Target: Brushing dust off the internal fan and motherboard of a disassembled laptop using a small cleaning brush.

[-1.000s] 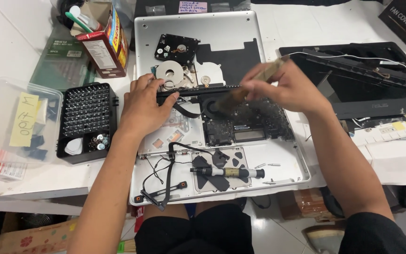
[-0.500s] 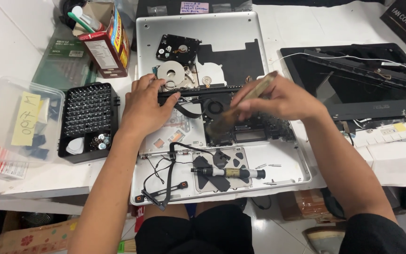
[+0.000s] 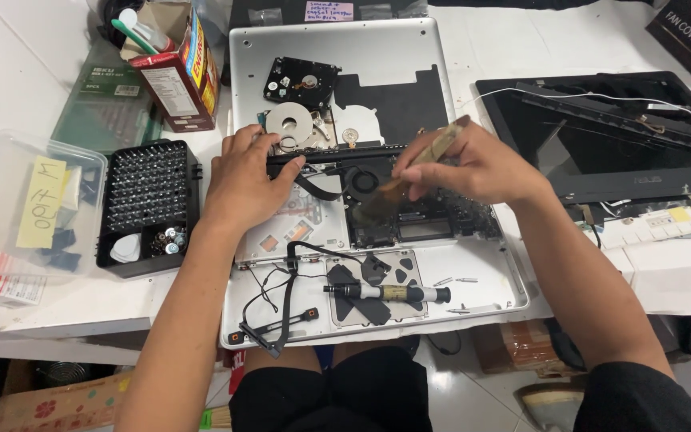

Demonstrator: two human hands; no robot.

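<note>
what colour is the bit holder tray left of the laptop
Black; the bit holder tray shows clearly in the head view.

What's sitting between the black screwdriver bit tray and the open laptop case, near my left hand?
Nothing: in the head view the strip of white table between the bit tray and the laptop case is bare, crossed only by the left hand and forearm.

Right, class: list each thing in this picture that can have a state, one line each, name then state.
laptop base: opened, insides exposed
left hand: flat, pressing on the black bar
right hand: closed around the brush
brush: tilted, bristles over the circuit board
screwdriver: lying loose on the base
bit case: open
plastic tub: lidded
screen panel: detached, lying flat
</note>
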